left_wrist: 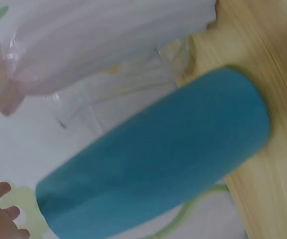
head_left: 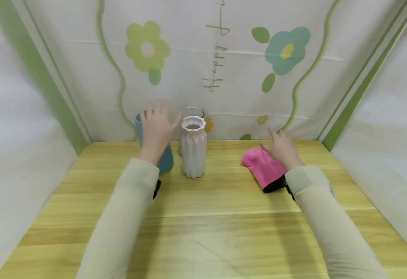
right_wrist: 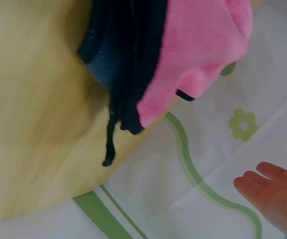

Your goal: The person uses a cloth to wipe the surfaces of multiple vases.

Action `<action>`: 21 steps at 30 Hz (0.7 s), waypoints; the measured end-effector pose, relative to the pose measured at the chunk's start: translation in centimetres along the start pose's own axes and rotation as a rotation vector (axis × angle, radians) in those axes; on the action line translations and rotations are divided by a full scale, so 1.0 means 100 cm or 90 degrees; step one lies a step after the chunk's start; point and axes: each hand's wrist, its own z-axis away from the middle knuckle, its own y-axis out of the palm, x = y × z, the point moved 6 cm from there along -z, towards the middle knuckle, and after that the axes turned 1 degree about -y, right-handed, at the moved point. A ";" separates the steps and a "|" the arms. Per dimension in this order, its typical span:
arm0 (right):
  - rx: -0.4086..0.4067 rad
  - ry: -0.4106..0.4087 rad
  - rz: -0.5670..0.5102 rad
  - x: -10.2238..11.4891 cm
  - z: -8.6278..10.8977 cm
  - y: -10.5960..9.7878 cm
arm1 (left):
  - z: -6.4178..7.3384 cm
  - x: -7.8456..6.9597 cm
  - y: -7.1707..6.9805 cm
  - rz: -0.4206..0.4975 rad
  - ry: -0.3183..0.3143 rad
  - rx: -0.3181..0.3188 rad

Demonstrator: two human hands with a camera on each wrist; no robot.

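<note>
With fingers spread, my left hand (head_left: 158, 130) hovers over the mouth of a tall blue vase (head_left: 167, 161), hiding much of it in the head view. The left wrist view shows fingertips (left_wrist: 3, 189) apart from the smooth blue wall. Right of it stands a pale pink-white fluted vase (head_left: 194, 157) with a scalloped rim. Behind that one is a clear glass vase (left_wrist: 175, 57). On the right, my right hand (head_left: 283, 149), fingers extended, is above a bright pink fabric item (head_left: 260, 166) with dark trim. A dark strap (right_wrist: 109, 149) hangs from it. Both hands hold nothing.
All stands on a light wooden table (head_left: 203, 232). A white cloth (head_left: 189, 69) printed with flowers and green vines hangs close behind the vases. Similar white side panels (head_left: 391, 128) enclose the table left and right.
</note>
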 end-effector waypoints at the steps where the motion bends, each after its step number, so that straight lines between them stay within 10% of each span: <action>1: 0.000 -0.004 0.003 -0.002 0.001 0.004 | 0.001 -0.004 0.001 0.007 0.011 -0.007; 10: 0.014 -0.021 -0.030 -0.018 0.005 0.047 | 0.010 -0.034 0.021 0.056 0.091 0.001; 21: -0.019 -0.039 -0.061 -0.029 0.014 0.082 | 0.021 -0.040 0.048 0.131 0.092 0.044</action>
